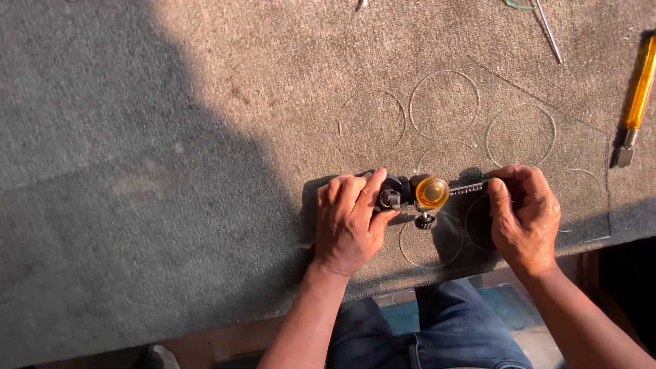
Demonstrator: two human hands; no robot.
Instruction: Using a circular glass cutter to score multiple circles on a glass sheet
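Left hand [350, 222] grips the black end of a circle cutter [430, 193] w/ yellow knob, right hand [523, 219] pinches its bar, on glass [519, 89] atop the carpeted worktop [137, 171].

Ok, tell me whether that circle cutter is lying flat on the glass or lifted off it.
Flat. The circle cutter rests on the glass sheet, left hand pressing its head, right hand gripping the bar's end.

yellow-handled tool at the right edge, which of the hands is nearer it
Right. The right hand lies below-left of the yellow-handled tool; the left hand is farther left, beyond the circle cutter.
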